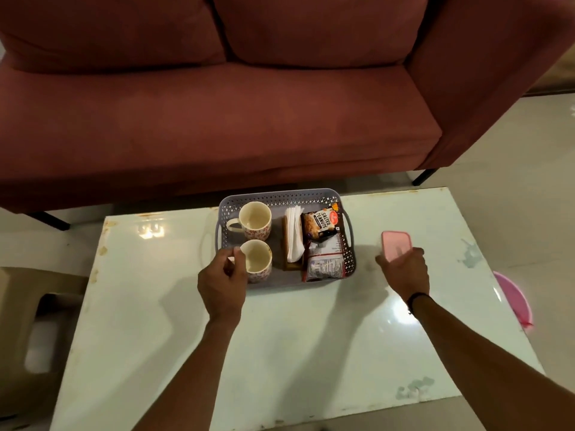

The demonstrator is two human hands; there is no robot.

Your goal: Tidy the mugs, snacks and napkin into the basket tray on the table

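Note:
A grey perforated basket tray (pixel 280 195) stands at the table's far edge. Inside it are two white mugs with red patterns: the far mug (pixel 255 220) and the near mug (pixel 257 259). My left hand (pixel 224 283) is closed on the near mug's handle at the tray's left side. White napkins (pixel 294 236) stand in a brown holder in the tray's middle. A salted peanuts packet (pixel 320 225) and another snack packet (pixel 325 264) lie on the right. My right hand (pixel 403 269) grips a pink container (pixel 396 244) on the table, right of the tray.
The white glossy table (pixel 280 337) has stained patches near its right and front edges. A maroon sofa (pixel 217 113) stands just behind it. A beige plastic stool (pixel 28 321) sits at the left, and a pink tub (pixel 513 298) on the floor at the right.

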